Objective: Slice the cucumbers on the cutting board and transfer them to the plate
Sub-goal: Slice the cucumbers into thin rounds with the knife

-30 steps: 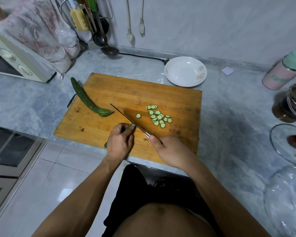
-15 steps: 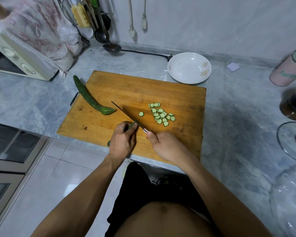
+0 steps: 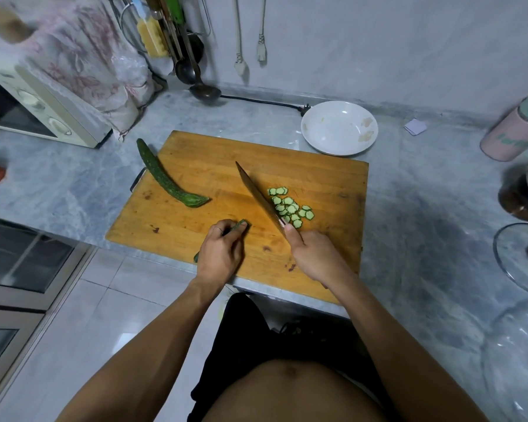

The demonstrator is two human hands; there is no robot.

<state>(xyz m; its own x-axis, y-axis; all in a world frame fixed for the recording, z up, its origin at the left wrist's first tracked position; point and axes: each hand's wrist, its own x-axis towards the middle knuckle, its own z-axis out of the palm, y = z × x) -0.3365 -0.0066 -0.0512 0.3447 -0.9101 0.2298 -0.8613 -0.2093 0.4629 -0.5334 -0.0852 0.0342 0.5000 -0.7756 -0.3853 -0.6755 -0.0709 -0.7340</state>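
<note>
Head view shows the left hand (image 3: 218, 257) gripping a firm, slick cucumber (image 3: 237, 226), best held near its cut end, while the right hand (image 3: 316, 257) grips the knife (image 3: 258, 193) beside slices (image 3: 290, 208) at 3 o'clock.

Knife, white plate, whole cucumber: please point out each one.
knife (image 3: 258, 194), head view, middle of blade.
white plate (image 3: 313, 140), head view, bare left rim.
whole cucumber (image 3: 162, 178), head view, middle of body.

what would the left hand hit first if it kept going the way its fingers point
Probably the knife blade: the left hand points up and right along its cucumber. Depth is unclear.
</note>
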